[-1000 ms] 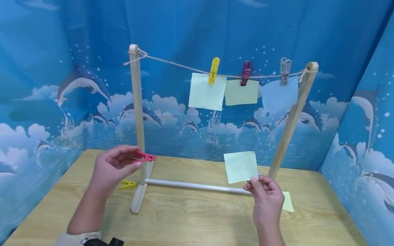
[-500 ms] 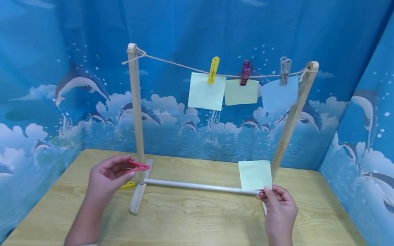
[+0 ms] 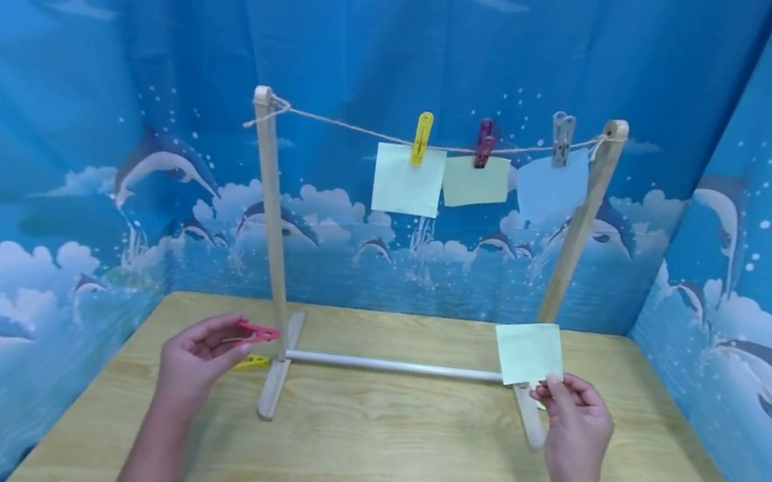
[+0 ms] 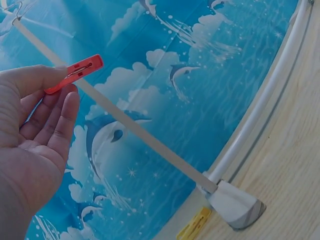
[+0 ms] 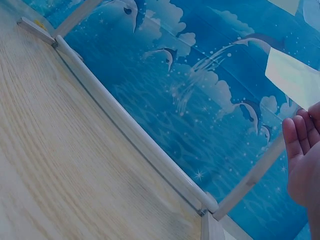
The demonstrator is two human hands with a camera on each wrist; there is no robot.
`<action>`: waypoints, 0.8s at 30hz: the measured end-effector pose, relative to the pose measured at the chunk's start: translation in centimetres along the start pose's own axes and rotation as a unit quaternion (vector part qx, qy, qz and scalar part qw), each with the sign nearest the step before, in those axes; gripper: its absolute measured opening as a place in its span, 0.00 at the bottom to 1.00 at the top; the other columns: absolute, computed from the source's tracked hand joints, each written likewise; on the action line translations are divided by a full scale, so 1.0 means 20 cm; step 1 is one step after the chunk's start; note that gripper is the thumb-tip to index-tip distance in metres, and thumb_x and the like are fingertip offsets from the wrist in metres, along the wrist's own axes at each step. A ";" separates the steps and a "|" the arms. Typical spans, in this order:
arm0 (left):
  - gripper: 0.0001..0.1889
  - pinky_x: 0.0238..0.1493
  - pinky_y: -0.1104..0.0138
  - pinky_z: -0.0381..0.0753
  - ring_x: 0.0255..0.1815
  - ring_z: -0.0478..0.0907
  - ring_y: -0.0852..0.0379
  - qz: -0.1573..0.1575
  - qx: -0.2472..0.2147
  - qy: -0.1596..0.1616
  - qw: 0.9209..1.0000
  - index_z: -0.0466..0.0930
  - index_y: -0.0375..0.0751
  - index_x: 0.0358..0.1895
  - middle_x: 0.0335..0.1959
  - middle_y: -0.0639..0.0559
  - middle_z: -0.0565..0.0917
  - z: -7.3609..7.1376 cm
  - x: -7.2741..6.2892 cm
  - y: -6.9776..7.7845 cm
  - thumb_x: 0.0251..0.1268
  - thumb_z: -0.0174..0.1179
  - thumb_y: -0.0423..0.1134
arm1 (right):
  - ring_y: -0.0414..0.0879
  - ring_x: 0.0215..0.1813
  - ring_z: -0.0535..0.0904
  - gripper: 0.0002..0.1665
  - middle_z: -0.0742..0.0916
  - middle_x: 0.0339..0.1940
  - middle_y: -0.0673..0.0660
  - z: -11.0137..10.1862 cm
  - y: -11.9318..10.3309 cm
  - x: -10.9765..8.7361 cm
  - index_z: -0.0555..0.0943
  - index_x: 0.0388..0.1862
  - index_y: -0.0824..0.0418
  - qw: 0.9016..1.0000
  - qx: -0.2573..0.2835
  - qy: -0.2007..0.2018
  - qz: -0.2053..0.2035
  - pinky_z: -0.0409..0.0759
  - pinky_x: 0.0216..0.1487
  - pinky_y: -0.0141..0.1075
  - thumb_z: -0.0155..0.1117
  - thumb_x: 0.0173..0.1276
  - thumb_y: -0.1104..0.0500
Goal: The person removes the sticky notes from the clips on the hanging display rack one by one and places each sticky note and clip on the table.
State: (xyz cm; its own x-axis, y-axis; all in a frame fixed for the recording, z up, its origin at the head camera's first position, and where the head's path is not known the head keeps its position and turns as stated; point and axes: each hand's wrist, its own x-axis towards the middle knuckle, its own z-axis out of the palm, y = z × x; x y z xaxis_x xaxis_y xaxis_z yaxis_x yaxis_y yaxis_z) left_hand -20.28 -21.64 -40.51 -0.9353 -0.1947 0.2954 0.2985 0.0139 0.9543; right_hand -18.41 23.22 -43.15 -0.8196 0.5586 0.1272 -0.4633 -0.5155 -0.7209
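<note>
The left hand pinches a red spring clothespin between thumb and fingers, its other fingers loosely curled. It is raised over the desk, toward the left edge, by the left wooden post of a stand; whether the clothespin touches the post cannot be told. The right hand pinches a pale green square note at its lower corner, thumb on the front face, in front of the foot of the right wooden post, toward the desk's right edge.

The stand rises near the desk's back edge, with a white rod joining its two feet low down. A yellow spring clothespin lies just beside the left foot, toward the back left corner of the desk.

A thin string runs between the post tops. On it, from left to right, a yellow clothespin holds a pale green note, a dark red clothespin a yellowish note, and a grey clothespin a light blue note close to the right post. A blue dolphin-print curtain hangs behind the desk's back edge.
</note>
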 end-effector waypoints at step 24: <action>0.21 0.47 0.69 0.82 0.44 0.85 0.60 -0.035 -0.052 0.053 0.997 0.80 0.30 0.54 0.42 0.54 0.87 -0.15 -0.03 -0.08 0.54 0.68 0.21 | 0.49 0.22 0.84 0.07 0.86 0.22 0.63 -0.23 -0.12 0.05 0.78 0.31 0.73 0.995 0.013 0.096 -0.009 0.86 0.26 0.36 0.67 0.57 0.79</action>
State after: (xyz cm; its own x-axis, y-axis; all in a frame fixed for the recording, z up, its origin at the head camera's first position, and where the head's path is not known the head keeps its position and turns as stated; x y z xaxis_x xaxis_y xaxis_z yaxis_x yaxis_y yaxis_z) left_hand -19.63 -24.51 -42.44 -0.9308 -0.2943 0.2167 0.2563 -0.1031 0.9611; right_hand -16.59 28.03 -44.38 -0.7329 0.6804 0.0044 -0.4875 -0.5206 -0.7009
